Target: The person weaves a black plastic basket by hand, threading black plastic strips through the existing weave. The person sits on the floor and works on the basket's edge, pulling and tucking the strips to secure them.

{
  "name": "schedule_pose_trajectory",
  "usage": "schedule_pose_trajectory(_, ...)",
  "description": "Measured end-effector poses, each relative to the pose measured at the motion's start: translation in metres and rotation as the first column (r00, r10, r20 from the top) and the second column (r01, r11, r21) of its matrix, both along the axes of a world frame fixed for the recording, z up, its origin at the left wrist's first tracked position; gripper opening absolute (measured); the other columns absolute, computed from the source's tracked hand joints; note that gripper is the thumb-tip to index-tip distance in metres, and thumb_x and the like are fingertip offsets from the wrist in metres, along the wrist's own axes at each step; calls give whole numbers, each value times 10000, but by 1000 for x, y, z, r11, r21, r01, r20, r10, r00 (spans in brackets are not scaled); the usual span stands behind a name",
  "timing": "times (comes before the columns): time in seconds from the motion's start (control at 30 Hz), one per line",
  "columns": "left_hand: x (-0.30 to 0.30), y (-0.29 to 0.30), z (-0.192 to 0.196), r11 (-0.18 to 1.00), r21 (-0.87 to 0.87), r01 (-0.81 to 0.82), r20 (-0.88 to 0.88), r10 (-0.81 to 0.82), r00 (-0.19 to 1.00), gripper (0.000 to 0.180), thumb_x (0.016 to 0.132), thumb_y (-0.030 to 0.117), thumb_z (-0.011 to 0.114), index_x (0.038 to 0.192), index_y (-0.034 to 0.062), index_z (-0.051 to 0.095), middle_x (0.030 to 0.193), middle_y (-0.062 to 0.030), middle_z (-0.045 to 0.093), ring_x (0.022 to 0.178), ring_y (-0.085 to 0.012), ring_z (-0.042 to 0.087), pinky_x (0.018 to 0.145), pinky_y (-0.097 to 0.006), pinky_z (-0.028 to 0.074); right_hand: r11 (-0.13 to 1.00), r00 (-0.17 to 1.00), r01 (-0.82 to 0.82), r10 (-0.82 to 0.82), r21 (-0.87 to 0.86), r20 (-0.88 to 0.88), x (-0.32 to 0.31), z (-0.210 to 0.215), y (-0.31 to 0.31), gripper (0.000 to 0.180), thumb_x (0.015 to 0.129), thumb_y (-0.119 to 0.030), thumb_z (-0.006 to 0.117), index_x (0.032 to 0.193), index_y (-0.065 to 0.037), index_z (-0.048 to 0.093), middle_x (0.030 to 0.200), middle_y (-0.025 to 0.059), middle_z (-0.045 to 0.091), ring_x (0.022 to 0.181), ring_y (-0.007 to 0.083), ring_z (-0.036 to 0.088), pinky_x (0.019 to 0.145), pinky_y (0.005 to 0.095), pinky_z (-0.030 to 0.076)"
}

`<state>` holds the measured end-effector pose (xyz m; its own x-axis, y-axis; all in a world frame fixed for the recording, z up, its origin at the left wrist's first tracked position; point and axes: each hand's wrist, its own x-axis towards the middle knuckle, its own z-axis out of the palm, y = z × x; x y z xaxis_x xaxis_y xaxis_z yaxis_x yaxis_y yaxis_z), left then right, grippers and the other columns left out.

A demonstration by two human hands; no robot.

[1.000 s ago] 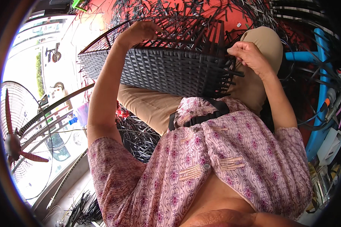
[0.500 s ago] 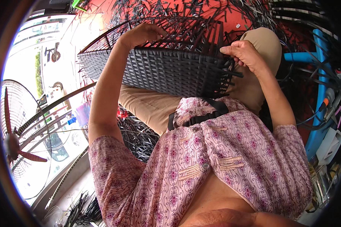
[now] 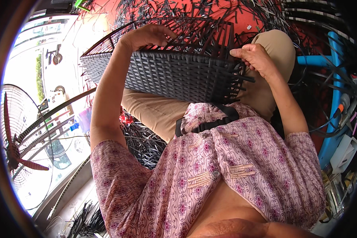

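A dark grey woven basket panel [image 3: 178, 73] on a dark frame lies across my lap, its near side closely woven from flat plastic strips. Loose strip ends [image 3: 242, 79] stick out at its right corner. Over the upper edge reaches my left hand [image 3: 148, 36], its fingers loosely bent and apart above the dark bars [image 3: 198, 39]; nothing shows between them. At the right corner of the frame is my right hand [image 3: 256, 59], thumb and curled fingers pressed together. Whatever they pinch is hidden or too thin to make out.
Cut black strips [image 3: 146, 142] lie heaped beside my leg and over the red floor [image 3: 242, 20]. A blue plastic stool [image 3: 329, 99] with tools stands at the right. To the left are a standing fan [image 3: 14, 152] and a bottle with a blue cap [image 3: 81, 122].
My left forearm has shifted slightly left, and the left fingers dip a little lower over the bars. My right hand stays almost where it was at the corner.
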<state>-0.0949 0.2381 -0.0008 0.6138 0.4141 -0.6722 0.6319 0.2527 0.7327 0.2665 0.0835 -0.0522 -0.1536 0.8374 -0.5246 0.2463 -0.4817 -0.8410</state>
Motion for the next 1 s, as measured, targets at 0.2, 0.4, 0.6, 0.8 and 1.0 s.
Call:
schedule_pose_trajectory(0.2,3,0,14,996,90,1,-41,3,999,335,790,22,723,1125,45,720,979,-22,710,906,-107,610,885,-251,483,999,1000,-1,1,-51,13,-2,5,-1,410,864,-471,729,760,-85,636,594,-57,495,467,21,438,400,186,326)
schedule_pose_trajectory(0.4,-12,-2,3,972,235,-20,-96,43,994,236,809,19,731,1042,56,750,926,5,713,855,-102,621,826,-260,498,990,995,-78,70,-118,-67,25,11,-6,369,928,-430,642,875,-68,689,643,-42,540,474,26,462,402,188,333)
schedule_pose_trajectory(0.6,-15,-23,-5,836,546,64,-119,2,993,169,815,66,749,979,103,764,890,-19,719,814,-141,653,771,-294,515,998,989,-36,28,-54,-142,26,22,-9,324,932,-392,664,897,-72,702,667,-49,554,480,12,442,426,171,320)
schedule_pose_trajectory(0.8,-2,-32,8,619,746,246,-240,-95,966,159,821,83,718,971,110,761,914,-78,728,840,-232,691,770,-345,538,998,990,-47,53,50,-132,25,28,-11,317,928,-375,681,886,-62,708,684,-50,556,515,5,426,468,170,340)
schedule_pose_trajectory(1.0,7,-27,9,727,644,241,-324,-26,946,211,802,82,712,1002,123,766,826,-112,729,748,-213,697,699,-351,541,999,990,-9,15,48,-142,19,28,-8,281,939,-326,675,874,-55,711,697,-51,562,557,5,434,489,175,357)
